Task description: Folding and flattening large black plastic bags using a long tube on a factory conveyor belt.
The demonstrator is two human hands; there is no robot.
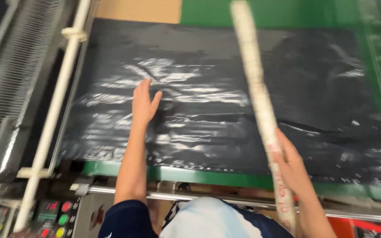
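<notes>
A large sheet of shiny black plastic film (225, 97) lies spread over a green table (208, 176). My left hand (144, 103) rests flat on the film near its left middle, fingers together and pointing away from me. My right hand (293, 165) grips the lower part of a long pale roll (261, 105) with red print, which stands tilted and reaches up past the top of the view. The picture is blurred by motion.
A white pipe frame (54, 114) runs along the left of the table, with a dark ribbed surface (5, 88) beyond it. A control panel with red, green and yellow buttons (60, 218) sits at the lower left. A metal rail (225, 200) crosses the front edge.
</notes>
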